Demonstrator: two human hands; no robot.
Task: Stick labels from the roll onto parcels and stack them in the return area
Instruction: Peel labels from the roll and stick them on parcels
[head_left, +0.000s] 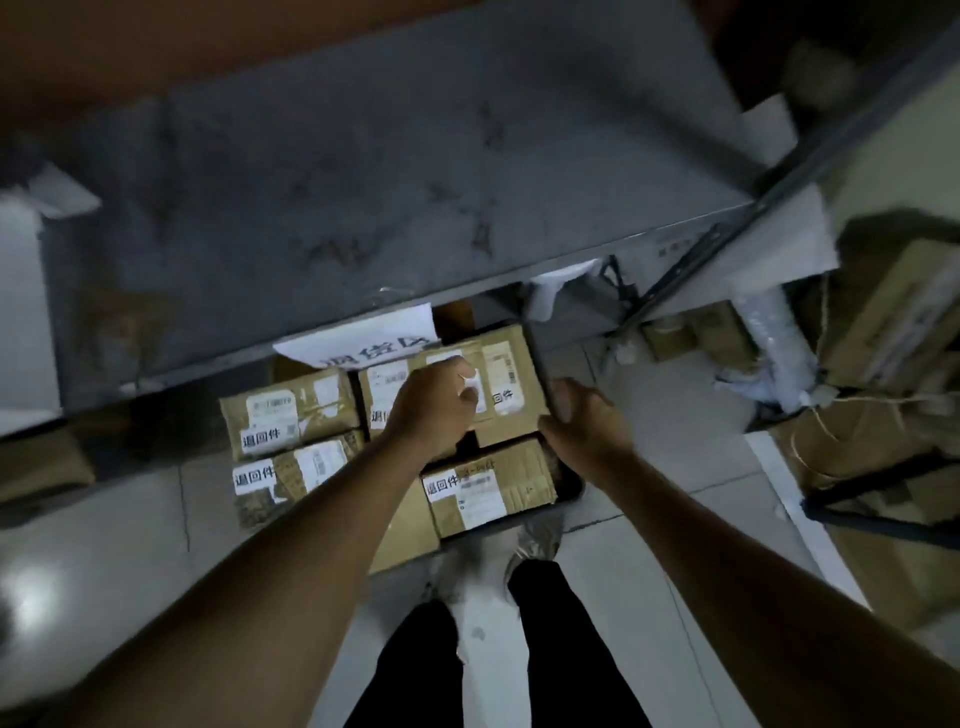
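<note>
Left hand (434, 402) has its fingers curled down over the top of a cardboard parcel (498, 384), gripping its near edge. Right hand (582, 415) has its fingers (563, 397) wrapped around the parcel's right side, so both hands are holding the same box. That parcel sits on top of the stack on the floor, under the front lip of a grey metal shelf (363, 182). Around it are more labelled parcels: two to the left (291, 415), one just below (488, 486). A white paper sign (363, 340) hangs off the shelf edge right above them.
</note>
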